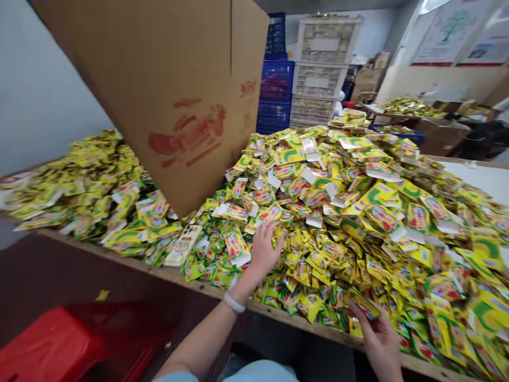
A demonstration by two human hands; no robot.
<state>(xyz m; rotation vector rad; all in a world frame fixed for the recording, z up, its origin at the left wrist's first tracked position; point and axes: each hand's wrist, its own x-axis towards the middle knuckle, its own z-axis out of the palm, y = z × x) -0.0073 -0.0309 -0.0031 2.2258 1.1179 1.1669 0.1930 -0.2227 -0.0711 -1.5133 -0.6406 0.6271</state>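
My left hand, with a pale band on its wrist, reaches over the heap in the middle. Its thumb and fingers are apart, and the fingertips touch or lie just over a yellow printed carton. Near the table's front edge, my right hand is closed on a small yellow packet, pinched between thumb and fingers. Loose yellow sachets and green sachets lie between and around both hands. Many small cartons, several with white end flaps open, are piled behind them.
A large cardboard box stands tilted on the heap at the left. A phone in a decorated case lies near the wooden table edge. A red stool is at lower left. Blue crates and white crates are stacked behind.
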